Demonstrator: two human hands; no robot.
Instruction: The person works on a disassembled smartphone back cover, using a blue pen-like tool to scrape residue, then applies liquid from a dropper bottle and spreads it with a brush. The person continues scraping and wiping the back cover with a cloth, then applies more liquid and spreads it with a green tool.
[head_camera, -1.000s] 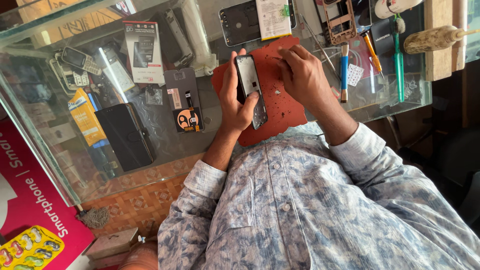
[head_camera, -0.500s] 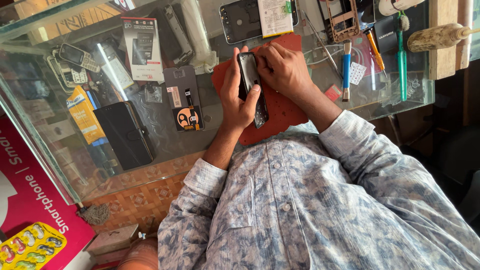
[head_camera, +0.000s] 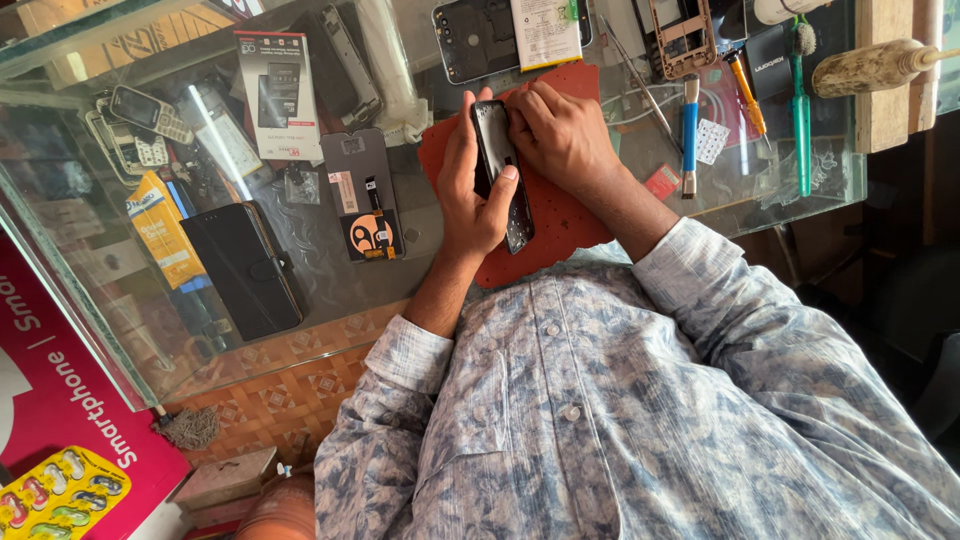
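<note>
Red work mat (head_camera: 560, 225) on glass counter (head_camera: 300, 290): left hand (head_camera: 470, 190) closed around black phone frame (head_camera: 500, 170); right hand (head_camera: 560, 135), fingers curled, presses its far edge.

Blk phone (head_camera: 500, 170), red mat (head_camera: 560, 215), blue-grey floral shirt (head_camera: 640, 420), green brush (head_camera: 801, 110).
</note>
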